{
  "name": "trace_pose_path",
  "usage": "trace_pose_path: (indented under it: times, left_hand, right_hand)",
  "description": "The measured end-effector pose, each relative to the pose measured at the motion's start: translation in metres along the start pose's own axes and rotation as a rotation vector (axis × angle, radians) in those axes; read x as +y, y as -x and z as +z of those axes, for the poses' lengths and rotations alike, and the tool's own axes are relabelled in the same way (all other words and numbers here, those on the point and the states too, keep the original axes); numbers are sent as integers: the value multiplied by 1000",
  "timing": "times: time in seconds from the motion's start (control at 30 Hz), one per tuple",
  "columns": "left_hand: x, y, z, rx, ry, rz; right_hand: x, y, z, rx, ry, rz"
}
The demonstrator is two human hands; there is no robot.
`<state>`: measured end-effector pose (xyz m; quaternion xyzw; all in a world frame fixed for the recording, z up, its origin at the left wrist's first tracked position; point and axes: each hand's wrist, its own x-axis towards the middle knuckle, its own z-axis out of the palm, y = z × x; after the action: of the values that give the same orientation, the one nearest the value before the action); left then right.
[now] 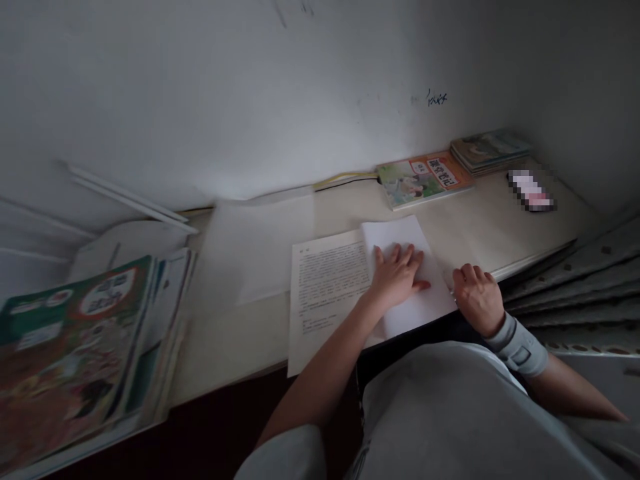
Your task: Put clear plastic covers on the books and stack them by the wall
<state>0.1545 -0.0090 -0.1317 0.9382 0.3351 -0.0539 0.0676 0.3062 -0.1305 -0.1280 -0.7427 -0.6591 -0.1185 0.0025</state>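
A white sheet of paper [425, 310] lies near the desk's front edge, partly over a printed page [325, 287] on its left. My left hand [399, 275] rests flat on the white paper with its fingers spread. At the paper's lower right corner is my right hand [477, 293], its fingers curled into a closed shape; a tiny bright bit shows at its left side, too small to make out. A grey band [523, 347] wraps the right wrist.
Stacked books [75, 353] stand at the left. A translucent sheet [265, 240] lies mid-desk. By the wall are an orange-green book [425, 179], a darker book pile [490, 150] and a yellow cable [345, 177]. A phone [531, 191] lies right, above a patterned curtain [590, 287].
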Motion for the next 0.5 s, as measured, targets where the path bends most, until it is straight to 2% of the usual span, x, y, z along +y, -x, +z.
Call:
trace_pose_path:
  times: [0.17, 0.33, 0.43, 0.5]
  left_hand:
    - [2, -6, -4, 40, -21, -90]
    - [19, -22, 8, 47, 9, -166]
    - [33, -23, 16, 53, 16, -148]
    - [41, -19, 18, 50, 18, -88]
  right_hand:
    - [6, 0, 0, 39, -42, 31]
    - [2, 2, 13, 43, -101, 21]
    - [4, 0, 15, 34, -113, 32]
    - [5, -3, 13, 27, -118, 27]
